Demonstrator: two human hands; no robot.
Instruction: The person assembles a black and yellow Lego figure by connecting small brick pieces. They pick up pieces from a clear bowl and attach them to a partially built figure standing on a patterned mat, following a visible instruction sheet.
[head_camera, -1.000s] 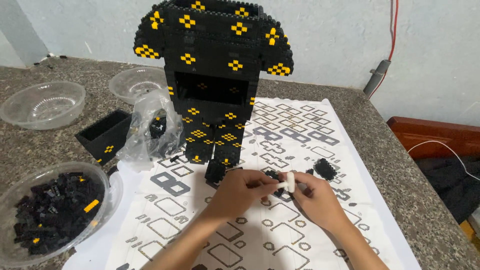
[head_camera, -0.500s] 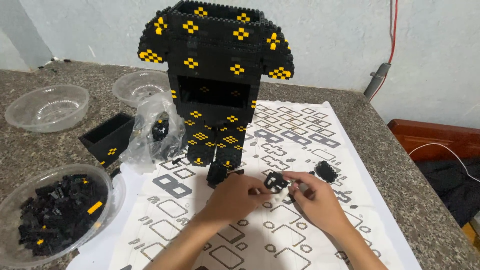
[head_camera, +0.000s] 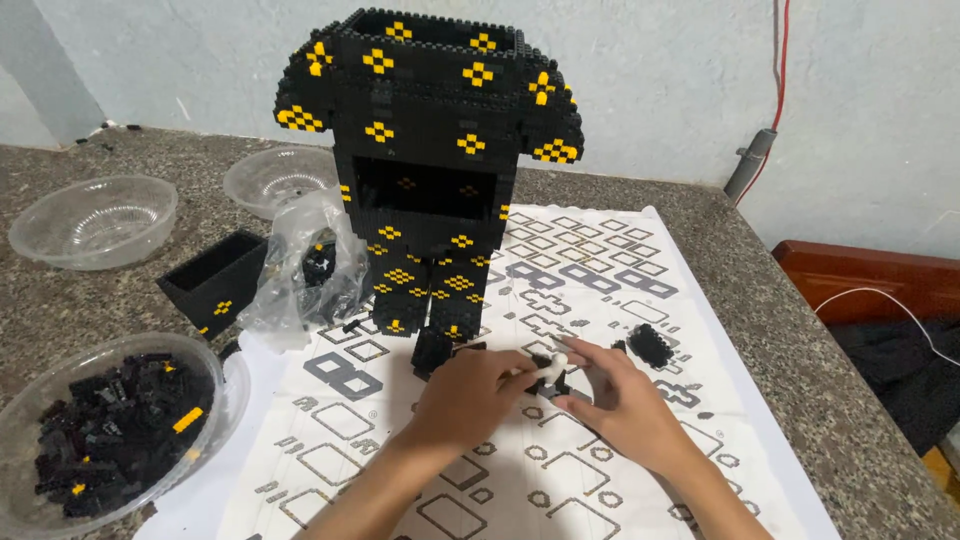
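My left hand (head_camera: 468, 398) and my right hand (head_camera: 620, 398) meet over a white printed sheet (head_camera: 600, 260), both pinching a small black brick assembly (head_camera: 548, 380) with a whitish piece on it. Behind my hands stands a tall black brick figure (head_camera: 430, 160) with yellow cross patterns, shaped like a torso with sleeves and legs. A small black brick cluster (head_camera: 432, 350) lies just beyond my left hand, and another black cluster (head_camera: 650, 345) lies beyond my right hand.
A clear bowl (head_camera: 30, 450) of black and yellow bricks sits at the near left. Two other clear bowls (head_camera: 95, 222) (head_camera: 270, 180) stand at the far left. A black brick box (head_camera: 215, 280) and a crumpled plastic bag (head_camera: 300, 270) lie left of the figure. Granite counter edge at right.
The view has shifted slightly. My hands have come closer together on the small assembly, and a whitish piece now shows between my fingers again.
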